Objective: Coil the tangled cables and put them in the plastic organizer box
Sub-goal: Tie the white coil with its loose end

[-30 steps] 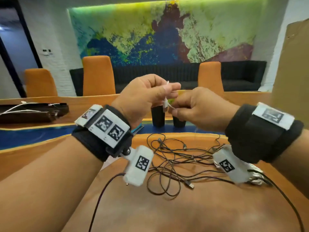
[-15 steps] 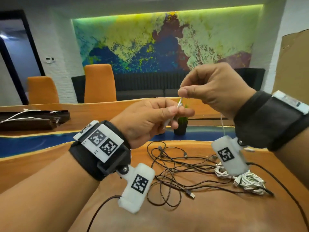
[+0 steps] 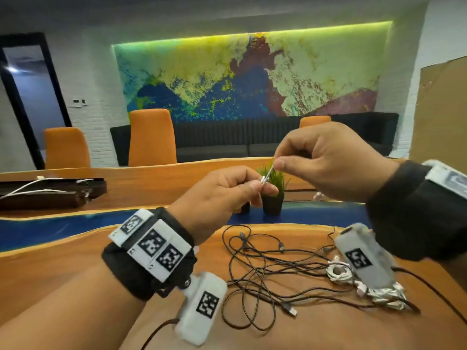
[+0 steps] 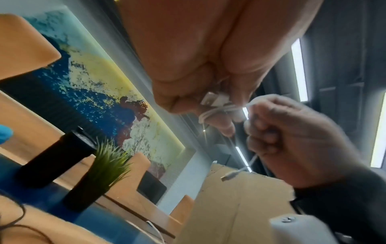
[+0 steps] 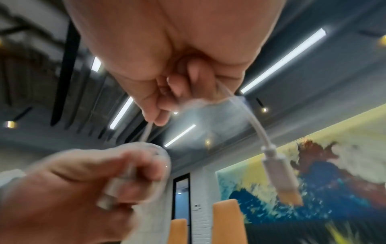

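Both hands held one white cable above the desk.

The left hand (image 3: 222, 195) gripped a small coil of the white cable (image 4: 217, 105) in curled fingers; the right hand (image 3: 328, 162), just beside and slightly higher, pinched the same cable, its plug end dangling below. Black cables (image 3: 257, 269) lay tangled on the desk (image 3: 75, 269) beneath, a white bundle (image 3: 379, 291) toward its right edge.
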A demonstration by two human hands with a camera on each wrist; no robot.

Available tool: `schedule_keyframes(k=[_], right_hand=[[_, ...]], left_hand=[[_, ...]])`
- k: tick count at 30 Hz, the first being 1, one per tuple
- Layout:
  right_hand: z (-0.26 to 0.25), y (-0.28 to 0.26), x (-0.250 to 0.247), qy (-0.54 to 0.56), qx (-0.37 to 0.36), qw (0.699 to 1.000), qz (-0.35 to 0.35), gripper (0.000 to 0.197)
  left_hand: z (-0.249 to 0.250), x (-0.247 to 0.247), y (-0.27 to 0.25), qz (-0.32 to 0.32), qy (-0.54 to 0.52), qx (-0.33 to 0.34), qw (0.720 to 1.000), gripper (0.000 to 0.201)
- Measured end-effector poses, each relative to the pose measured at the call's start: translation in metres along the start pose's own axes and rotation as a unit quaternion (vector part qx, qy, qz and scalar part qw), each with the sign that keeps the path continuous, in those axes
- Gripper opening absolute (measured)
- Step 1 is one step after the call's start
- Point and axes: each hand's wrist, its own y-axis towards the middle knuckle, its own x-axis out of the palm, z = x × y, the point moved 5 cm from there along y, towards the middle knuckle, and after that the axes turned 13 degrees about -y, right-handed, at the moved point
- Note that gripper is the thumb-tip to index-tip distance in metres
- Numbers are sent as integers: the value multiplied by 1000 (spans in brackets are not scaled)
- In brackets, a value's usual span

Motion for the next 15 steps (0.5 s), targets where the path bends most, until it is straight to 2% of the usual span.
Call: schedule_keyframes(k=[2, 5, 7, 9, 12, 15], right_hand=[[9, 4, 5, 1, 12, 1000, 10, 9], [30, -1, 20, 50, 79, 995, 39, 12], [42, -12, 40, 68, 138, 988, 6, 15], [46, -27, 63, 80, 179, 979, -65, 16], [39, -37, 78, 131, 195, 966, -107, 14], [43, -29, 72, 233, 250, 938, -60, 13]], left_hand=[[-2, 5, -3, -31, -52, -28, 998, 16], [-2, 10, -3, -44, -189, -58, 979, 14], [0, 9, 0, -26, -290, -52, 955, 16], [0, 5, 7, 16, -351, -32, 936, 16], [-7, -2, 14, 86, -336, -16, 938, 15], [-15, -1, 19, 107, -323, -20, 940, 26]])
